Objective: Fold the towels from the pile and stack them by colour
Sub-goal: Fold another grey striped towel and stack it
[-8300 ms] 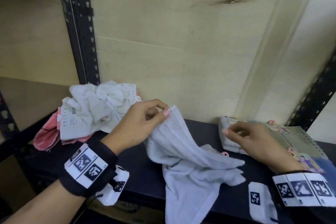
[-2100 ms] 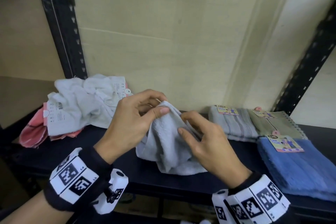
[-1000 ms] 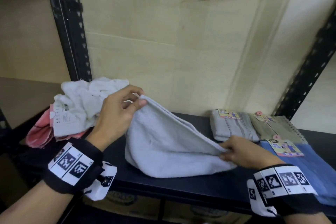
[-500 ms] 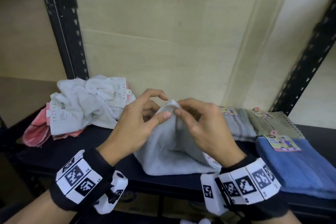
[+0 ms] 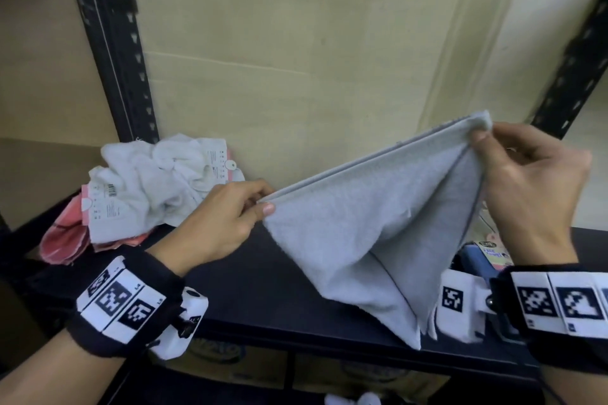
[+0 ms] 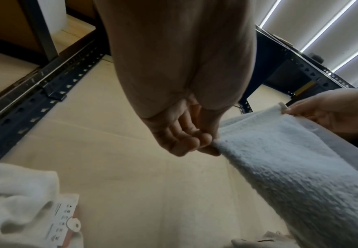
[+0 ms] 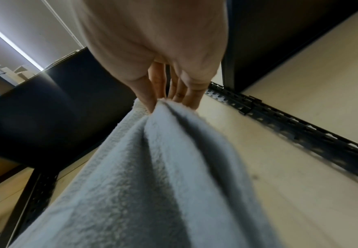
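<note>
Head view: one soft pale grey towel [image 5: 371, 233] held up over black metal shelf [image 5: 263, 299], stretched between two hands. One corner pinched by left hand [image 5: 217, 223], other corner pinched by right hand [image 5: 533, 187]. One messy pile of white and pink towels [image 5: 148, 187] seen at back left. One folded blue towel [image 5: 473, 260] partly hidden at right.

Left wrist view: towel corner squeezed by curled fingers [image 6: 186, 142].

Right wrist view: towel top gripped by fingertips [image 7: 152, 100].

right hand [image 7: 163, 70] pinching grey towel [image 7: 152, 184] corner
</note>
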